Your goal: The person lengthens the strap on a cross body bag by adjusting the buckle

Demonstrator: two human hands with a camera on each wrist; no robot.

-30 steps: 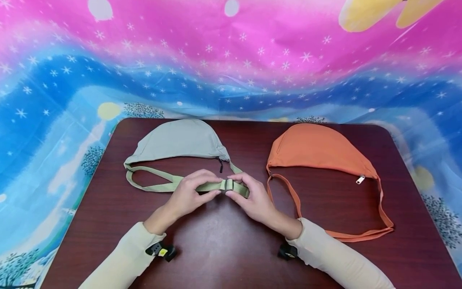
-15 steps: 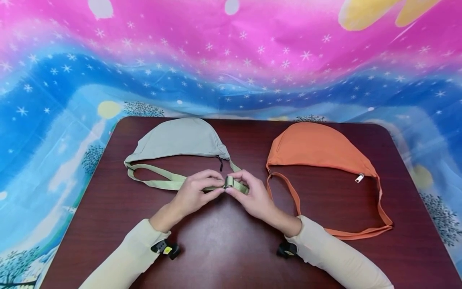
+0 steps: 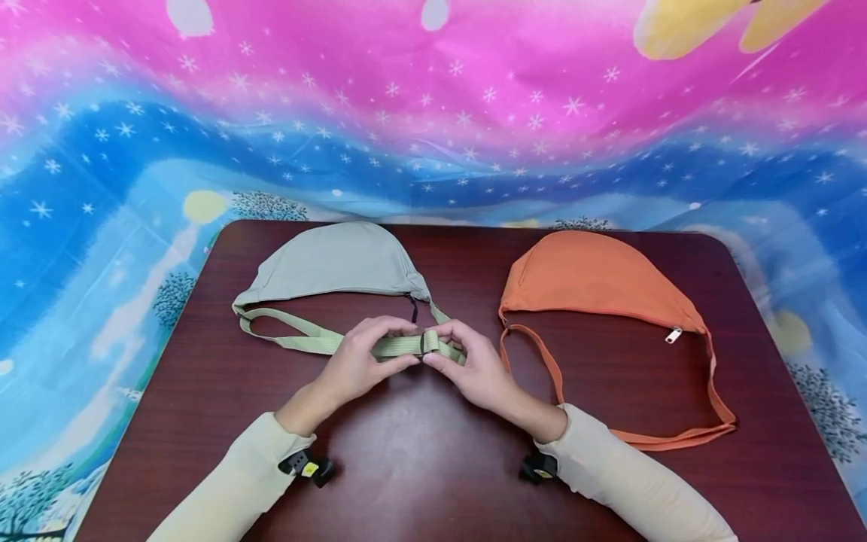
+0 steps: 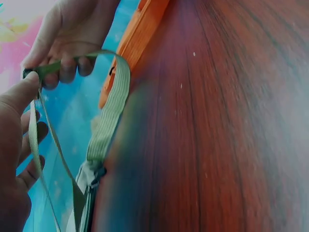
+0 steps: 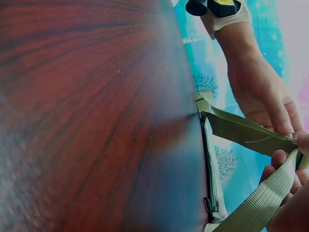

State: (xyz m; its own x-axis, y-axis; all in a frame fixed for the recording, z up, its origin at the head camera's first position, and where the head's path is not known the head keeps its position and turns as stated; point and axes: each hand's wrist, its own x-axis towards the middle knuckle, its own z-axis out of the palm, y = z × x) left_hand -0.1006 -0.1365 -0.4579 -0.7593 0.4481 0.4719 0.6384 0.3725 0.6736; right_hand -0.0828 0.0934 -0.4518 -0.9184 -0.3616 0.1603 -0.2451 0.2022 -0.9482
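A pale grey-green crescent bag (image 3: 335,260) lies at the back left of the table, its green webbing strap (image 3: 396,346) drawn forward. Both hands hold that strap at its dark slide buckle (image 3: 424,344), above the tabletop. My left hand (image 3: 355,357) grips it from the left, thumb below and fingers above; in the left wrist view its thumb tip presses at the buckle (image 4: 28,72). My right hand (image 3: 479,369) pinches the folded strap loop just right of the buckle. In the right wrist view, strap lengths (image 5: 251,133) run from the fingers toward the bag.
An orange crescent bag (image 3: 596,275) lies at the back right, its zipper pull (image 3: 673,335) hanging at the right end. Its orange strap (image 3: 667,438) loops forward beneath the right forearm. Behind the dark wooden table (image 3: 420,482) hangs a printed pink and blue cloth (image 3: 433,113).
My left fingers slid right to the buckle, then back left, baring the strap between the hands again. The buckle tilted slightly. My right hand stays nearly in place, and both bags lie still.
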